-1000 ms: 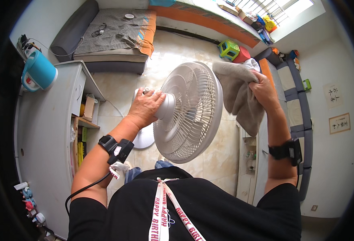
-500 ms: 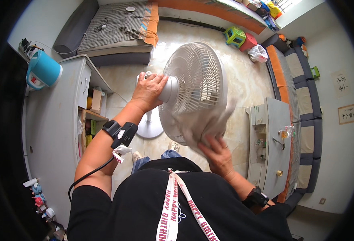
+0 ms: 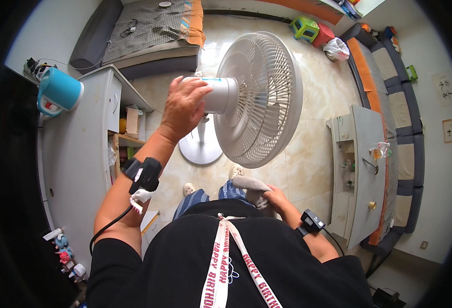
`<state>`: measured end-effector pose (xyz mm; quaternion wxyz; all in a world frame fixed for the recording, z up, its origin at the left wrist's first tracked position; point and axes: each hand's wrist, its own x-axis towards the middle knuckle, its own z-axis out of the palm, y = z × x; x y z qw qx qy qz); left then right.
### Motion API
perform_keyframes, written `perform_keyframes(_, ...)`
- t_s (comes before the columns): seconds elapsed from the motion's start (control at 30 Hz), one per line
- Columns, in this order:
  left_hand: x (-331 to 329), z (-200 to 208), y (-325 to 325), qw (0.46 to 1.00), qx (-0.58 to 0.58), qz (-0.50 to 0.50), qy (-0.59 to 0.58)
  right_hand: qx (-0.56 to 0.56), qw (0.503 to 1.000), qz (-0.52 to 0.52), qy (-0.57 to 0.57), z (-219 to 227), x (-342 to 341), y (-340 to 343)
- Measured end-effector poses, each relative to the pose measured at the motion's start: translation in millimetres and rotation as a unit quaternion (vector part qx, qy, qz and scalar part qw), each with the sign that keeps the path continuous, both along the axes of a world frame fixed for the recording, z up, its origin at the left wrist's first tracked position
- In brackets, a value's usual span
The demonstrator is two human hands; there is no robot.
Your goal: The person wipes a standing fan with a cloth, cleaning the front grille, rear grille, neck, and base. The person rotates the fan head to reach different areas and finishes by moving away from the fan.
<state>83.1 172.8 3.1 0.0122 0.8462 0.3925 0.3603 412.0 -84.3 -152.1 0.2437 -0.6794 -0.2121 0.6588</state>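
Observation:
A white standing fan [image 3: 257, 97] is before me, its round grille facing right and its round base [image 3: 201, 150] on the floor. My left hand [image 3: 184, 105] is closed over the rear of the fan's motor housing, fingers bent across its top. Low at my right side, close to my body, my right hand [image 3: 274, 199] grips a grey cloth [image 3: 252, 186]. The cloth is bunched, with one end sticking out toward the left. It hangs apart from the grille, and part of it is hidden behind my hand.
At left stands a grey cabinet [image 3: 82, 149] with a blue kettle [image 3: 62, 92] on top. A daybed [image 3: 151, 51] is at the far left. On the right are a white low cabinet [image 3: 367, 174] and a long sofa [image 3: 408, 138]. Stools [image 3: 305, 30] stand far right.
My right hand and the cloth have come away from the grille, down toward my body. The fan head has swung and sits higher in view. My left hand has slid back along the housing.

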Motion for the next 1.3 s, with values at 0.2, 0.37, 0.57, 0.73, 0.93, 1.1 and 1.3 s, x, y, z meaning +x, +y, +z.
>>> perform_keyframes(0.2,-48.5,-53.5,-36.0,0.96,-0.258,0.086,-0.071,-0.049,0.998,0.047,0.02,-23.2,-46.3,3.8)
perform_keyframes(0.37,-64.1,-109.8,-43.0,0.914,-0.385,0.079,-0.097,-0.042,0.992,-0.01,0.115,-21.9,-95.6,11.2)
perform_keyframes(0.57,-42.0,-148.8,-21.2,0.884,-0.431,0.038,-0.177,-0.019,0.989,-0.038,0.143,-30.4,-130.0,18.3)
perform_keyframes(0.73,-16.6,-164.2,-0.4,0.851,-0.497,0.045,-0.163,-0.058,0.971,-0.125,0.198,-50.5,-137.7,23.4)
perform_keyframes(0.93,-9.3,-178.1,5.5,0.883,-0.437,-0.006,-0.168,-0.097,0.943,-0.113,0.297,-72.4,-138.6,31.2)
perform_keyframes(1.1,-0.2,-173.4,4.3,0.872,-0.406,-0.031,-0.272,-0.101,0.942,-0.118,0.297,-86.4,-154.1,38.7)
perform_keyframes(1.3,-6.0,-173.2,4.0,0.883,-0.41,-0.014,-0.23,-0.001,0.944,-0.149,0.296,-86.8,-186.8,53.7)
